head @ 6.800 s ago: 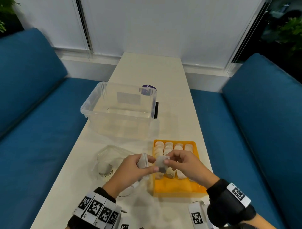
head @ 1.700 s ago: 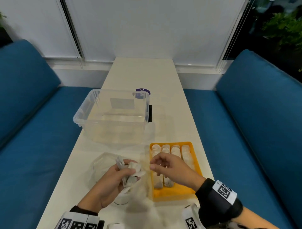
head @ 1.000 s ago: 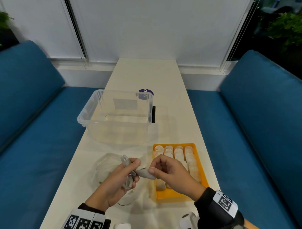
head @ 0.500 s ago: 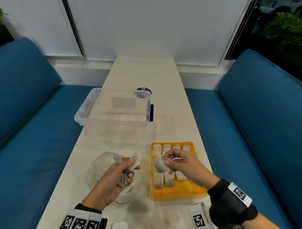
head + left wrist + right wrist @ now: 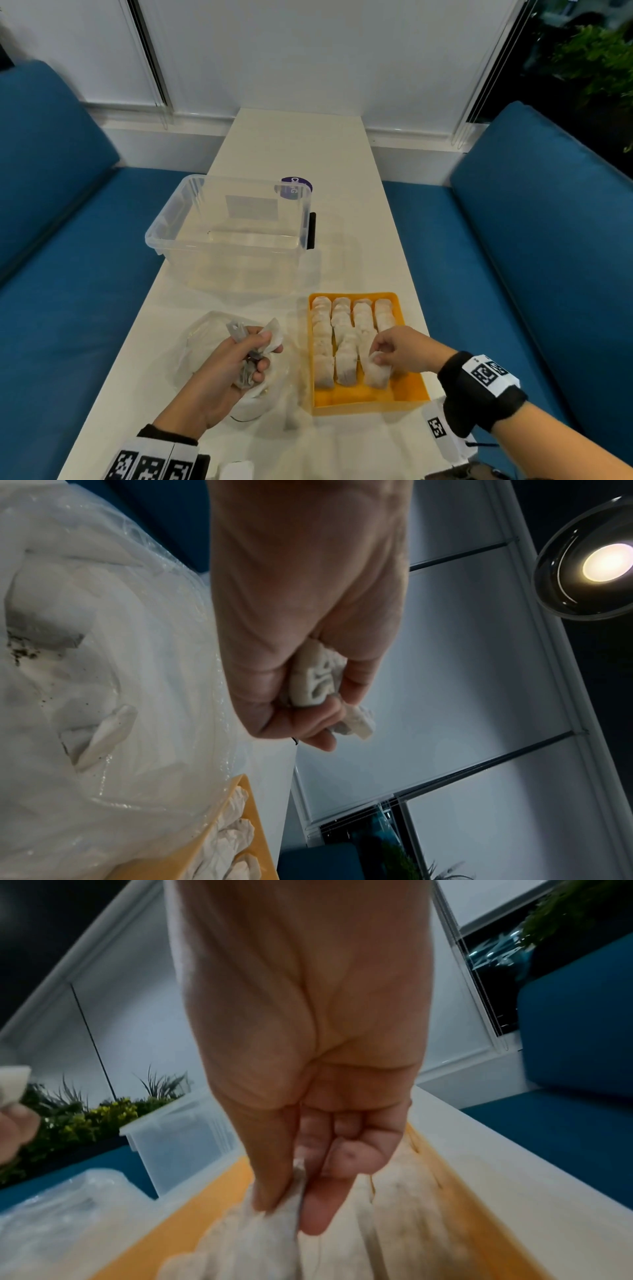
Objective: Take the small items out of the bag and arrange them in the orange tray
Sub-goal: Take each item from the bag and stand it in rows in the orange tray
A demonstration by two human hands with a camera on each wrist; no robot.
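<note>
An orange tray (image 5: 407,394) lies on the white table and holds rows of small white tea bags (image 5: 339,318). My right hand (image 5: 394,349) pinches one tea bag (image 5: 376,371) and holds it low in the tray's third row; the right wrist view shows thumb and forefinger pinching the tea bag (image 5: 274,1231). Left of the tray, my left hand (image 5: 253,356) grips a bunch of several tea bags (image 5: 270,337) over the clear plastic bag (image 5: 202,342). The left wrist view shows those tea bags (image 5: 318,680) in my fist, with the bag (image 5: 103,669) beside it.
An empty clear plastic bin (image 5: 229,233) stands behind the bag and tray, with a purple round label (image 5: 296,186) past it. Blue sofa seats flank the narrow table. The table's far end is bare.
My right hand took a tea bag from the left hand's bunch, carried it right and lowered it into the tray. The left hand stays over the plastic bag with its bunch.
</note>
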